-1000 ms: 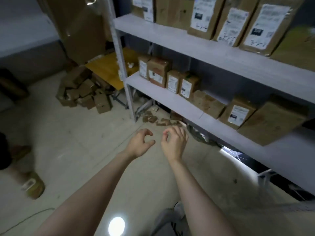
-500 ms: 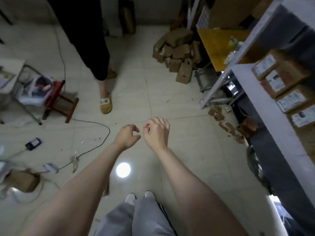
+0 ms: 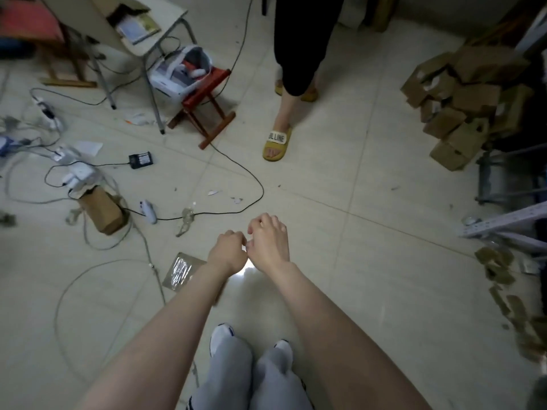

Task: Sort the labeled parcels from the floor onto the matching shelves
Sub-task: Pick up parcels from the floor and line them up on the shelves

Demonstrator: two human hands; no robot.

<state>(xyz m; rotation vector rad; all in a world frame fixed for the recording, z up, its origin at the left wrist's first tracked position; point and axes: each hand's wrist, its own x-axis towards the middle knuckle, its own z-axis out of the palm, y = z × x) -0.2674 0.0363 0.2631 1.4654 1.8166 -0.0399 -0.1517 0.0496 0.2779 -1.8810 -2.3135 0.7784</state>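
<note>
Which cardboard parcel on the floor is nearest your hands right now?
The flat, shiny-taped packet, lying just beside the wrist of the left hand. The upright brown box farther left and the stacked pile at upper right lie much farther off.

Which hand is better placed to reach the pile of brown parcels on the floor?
Probably the right hand. The pile of brown parcels lies far to the right, on that hand's side; the left hand would have to cross the body. Neither hand visibly holds anything.

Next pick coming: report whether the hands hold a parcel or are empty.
Empty: left hand and right hand hover curled above the floor, gripping nothing.
</note>
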